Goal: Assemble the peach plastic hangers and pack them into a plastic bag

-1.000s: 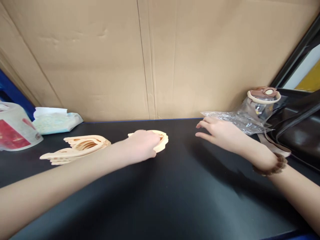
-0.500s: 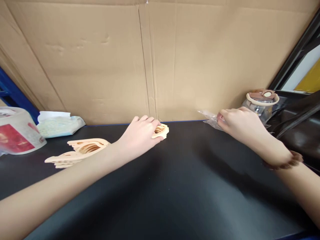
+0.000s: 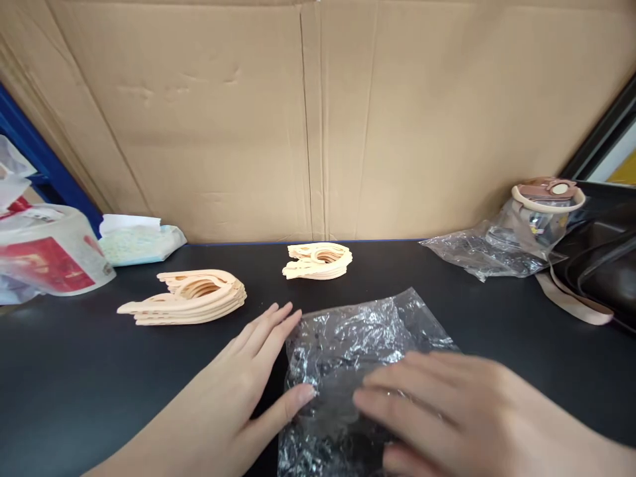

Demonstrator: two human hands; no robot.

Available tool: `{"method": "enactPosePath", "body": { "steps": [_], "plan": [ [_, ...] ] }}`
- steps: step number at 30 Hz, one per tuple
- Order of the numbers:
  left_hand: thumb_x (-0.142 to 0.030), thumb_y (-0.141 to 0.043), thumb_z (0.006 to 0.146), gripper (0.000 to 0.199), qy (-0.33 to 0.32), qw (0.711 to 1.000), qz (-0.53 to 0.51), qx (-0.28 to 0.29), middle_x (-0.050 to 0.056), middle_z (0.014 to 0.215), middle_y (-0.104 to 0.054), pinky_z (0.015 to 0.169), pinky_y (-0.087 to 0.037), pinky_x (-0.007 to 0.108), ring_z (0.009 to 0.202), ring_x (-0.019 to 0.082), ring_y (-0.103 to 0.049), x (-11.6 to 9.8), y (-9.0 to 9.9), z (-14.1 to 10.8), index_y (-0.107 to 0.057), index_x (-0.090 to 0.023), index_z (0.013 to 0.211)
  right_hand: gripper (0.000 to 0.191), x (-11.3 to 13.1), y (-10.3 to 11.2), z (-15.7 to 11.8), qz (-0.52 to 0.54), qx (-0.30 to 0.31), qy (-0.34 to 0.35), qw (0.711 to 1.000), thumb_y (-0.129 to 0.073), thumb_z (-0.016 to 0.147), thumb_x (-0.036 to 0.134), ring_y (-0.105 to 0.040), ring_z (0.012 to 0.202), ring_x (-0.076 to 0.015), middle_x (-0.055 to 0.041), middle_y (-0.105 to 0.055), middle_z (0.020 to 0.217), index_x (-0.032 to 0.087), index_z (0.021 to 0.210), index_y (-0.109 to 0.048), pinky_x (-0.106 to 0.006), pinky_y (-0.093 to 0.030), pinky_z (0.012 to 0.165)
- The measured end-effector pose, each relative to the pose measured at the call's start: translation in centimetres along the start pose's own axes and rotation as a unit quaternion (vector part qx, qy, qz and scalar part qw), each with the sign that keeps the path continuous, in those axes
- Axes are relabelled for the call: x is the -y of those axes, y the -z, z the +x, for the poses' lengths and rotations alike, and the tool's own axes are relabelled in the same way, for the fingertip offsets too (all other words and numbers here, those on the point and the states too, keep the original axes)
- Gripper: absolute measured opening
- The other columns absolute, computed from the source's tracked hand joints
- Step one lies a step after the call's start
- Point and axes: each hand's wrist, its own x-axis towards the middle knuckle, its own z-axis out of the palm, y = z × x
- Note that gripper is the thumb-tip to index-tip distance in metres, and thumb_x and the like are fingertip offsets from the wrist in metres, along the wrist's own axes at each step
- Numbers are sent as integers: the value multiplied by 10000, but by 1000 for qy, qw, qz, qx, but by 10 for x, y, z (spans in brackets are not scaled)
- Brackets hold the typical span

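Observation:
A clear plastic bag (image 3: 355,331) lies flat on the black table in front of me, crinkled and shiny. My left hand (image 3: 248,377) rests at its left edge, fingers stretched out and thumb on the plastic. Over the bag's right part is my right hand (image 3: 447,404), slightly blurred, with its fingers extended and nothing gripped. Beyond my left hand sits a stack of cream-coloured, curved flat pieces with round openings (image 3: 231,298). A smaller stack of similar pale pieces (image 3: 340,260) stands farther back, near the cardboard.
Cardboard (image 3: 223,119) walls off the back. At left are a large tape roll (image 3: 84,265) and a tissue pack (image 3: 144,242). More clear bags (image 3: 462,248) lie at the right beside a transparent cup with a strap (image 3: 549,215) and a black bag (image 3: 611,258).
My left hand has left the smaller stack and come nearer. My right hand has moved from the bags at right to the front, where a clear bag now lies spread out.

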Motion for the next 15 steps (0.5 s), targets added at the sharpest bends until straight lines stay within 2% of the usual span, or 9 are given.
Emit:
{"method": "enactPosePath", "body": {
  "steps": [3, 5, 7, 9, 12, 15],
  "plan": [
    [-546, -428, 902, 651, -10, 999, 47, -1, 17, 1512, -372, 1036, -462, 451, 1347, 292, -417, 13, -10, -8, -301, -303, 1492, 252, -31, 16, -3, 33, 30, -98, 994, -437, 958, 237, -675, 761, -197, -54, -708, 909, 257, 1052, -670, -314, -541, 669],
    [-517, -419, 916, 666, -26, 997, 68, -23, 6, 1526, -335, 1036, -460, 454, 1348, 291, -412, 20, -12, -9, -206, -321, 1516, 229, -48, 19, -8, 31, 37, -144, 988, -469, 948, 254, -675, 769, -196, -53, -700, 916, 248, 1048, -674, -321, -551, 683],
    [-491, -410, 931, 696, -52, 995, 81, -41, 3, 1529, -319, 1029, -468, 452, 1338, 287, -425, 27, -12, -9, -87, -334, 1527, 201, -58, 15, -15, 24, 71, -148, 986, -510, 932, 279, -677, 858, -214, -63, -702, 985, 245, 1015, -689, -346, -563, 742],
    [-474, -409, 939, 718, -74, 992, 86, -50, 6, 1521, -329, 1022, -477, 452, 1318, 288, -453, 31, -14, -9, -19, -331, 1524, 203, -62, 9, -22, 8, 95, -130, 987, -535, 925, 308, -650, 1032, -249, -70, -690, 1120, 252, 1023, -703, -414, -538, 900],
    [-494, -422, 939, 697, -91, 992, 79, -39, 13, 1511, -352, 1041, -459, 455, 1320, 295, -450, 35, -18, -8, -106, -291, 1527, 356, -60, 3, -31, -4, 133, -117, 984, -564, 913, 368, -515, 1271, -285, -45, -583, 1359, 291, 1255, -623, -490, -406, 1088],
    [-539, -385, 948, 656, -88, 994, 66, -3, 58, 1499, -373, 1084, -403, 464, 1340, 300, -423, 32, -18, 2, -302, -178, 1489, 569, -57, 3, -33, 15, 199, -127, 972, -551, 917, 411, -416, 1353, -271, 8, -392, 1515, 349, 1456, -378, -423, -436, 1076]
  ]
}}
